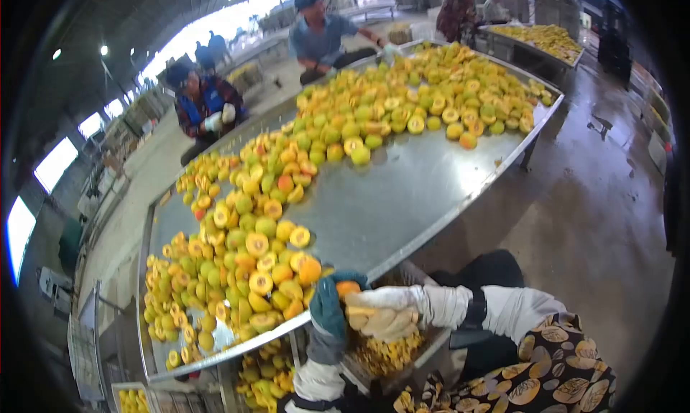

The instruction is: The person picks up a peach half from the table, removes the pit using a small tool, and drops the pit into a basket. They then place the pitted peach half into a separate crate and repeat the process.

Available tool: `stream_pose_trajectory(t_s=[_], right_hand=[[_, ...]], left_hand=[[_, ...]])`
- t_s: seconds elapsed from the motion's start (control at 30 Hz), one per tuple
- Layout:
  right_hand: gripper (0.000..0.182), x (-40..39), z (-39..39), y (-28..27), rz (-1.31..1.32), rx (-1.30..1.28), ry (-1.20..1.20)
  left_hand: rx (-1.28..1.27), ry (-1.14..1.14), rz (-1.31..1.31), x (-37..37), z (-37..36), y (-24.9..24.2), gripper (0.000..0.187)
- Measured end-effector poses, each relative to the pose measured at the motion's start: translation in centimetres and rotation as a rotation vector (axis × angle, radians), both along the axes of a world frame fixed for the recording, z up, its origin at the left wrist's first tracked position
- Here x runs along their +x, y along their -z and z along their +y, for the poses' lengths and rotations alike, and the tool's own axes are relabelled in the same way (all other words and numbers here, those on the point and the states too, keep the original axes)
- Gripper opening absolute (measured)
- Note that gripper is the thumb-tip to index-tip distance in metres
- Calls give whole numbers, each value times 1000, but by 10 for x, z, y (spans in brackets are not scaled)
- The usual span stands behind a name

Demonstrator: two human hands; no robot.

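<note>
My left hand (332, 307), in a dark green glove, is closed around an orange peach (348, 289) at the near edge of the steel table (374, 205). Against it, my right hand (384, 314) in a pale glove has its fingers curled; whatever they grip is hidden. Many yellow-green peaches (248, 223) cover the table's left and far sides, several of them halved with the pits showing. Directly below my hands sits a container (431, 348) with small yellow pieces (388, 354) in it.
Under the table are more peaches (262, 377), and a crate of fruit (133, 400) stands at lower left. Two people (323, 39) (205, 100) sit along the far side. Another fruit-laden table (543, 43) stands at the back right, beside wet floor (575, 197).
</note>
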State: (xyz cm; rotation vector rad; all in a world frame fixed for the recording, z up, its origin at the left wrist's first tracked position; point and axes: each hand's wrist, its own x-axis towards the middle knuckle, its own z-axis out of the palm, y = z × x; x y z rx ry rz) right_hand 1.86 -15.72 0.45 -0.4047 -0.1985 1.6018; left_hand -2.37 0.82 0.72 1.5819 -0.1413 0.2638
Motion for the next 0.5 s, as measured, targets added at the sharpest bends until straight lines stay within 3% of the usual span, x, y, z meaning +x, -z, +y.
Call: stream_pose_trajectory(t_s=[0.03,0.1,0.17,0.2,0.23,0.3,0.37,0.4,0.43,0.5], right_hand=[[40,3,-1,-7,-105,-43,31],[39,10,-5,-8,-299,-68,-92],[36,4,-1,-16,-1199,-284,-137],[37,3,0,1,-1509,-274,-112],[39,1,1,17,-1822,-293,-79],[41,-3,0,15,-1969,-655,-367],[41,-7,-8,42,-2055,-731,-434],[41,-10,-9,44,-2107,-651,-405],[41,-12,-5,45,-2092,-669,-425],[41,-16,3,44,-2069,-719,-460]], left_hand=[[-166,39,50,2,1,5,61],[-139,16,-36,-1,15,6,59],[-401,-96,235,-21,45,7,55],[-307,-236,259,-41,64,7,51],[-201,-358,277,-59,86,4,48],[779,-534,126,-95,135,10,43],[1045,-745,472,-113,175,25,39],[1330,-874,586,-103,149,-12,38],[1510,-931,305,-95,162,-7,36],[1487,-918,174,-44,177,-3,38]])
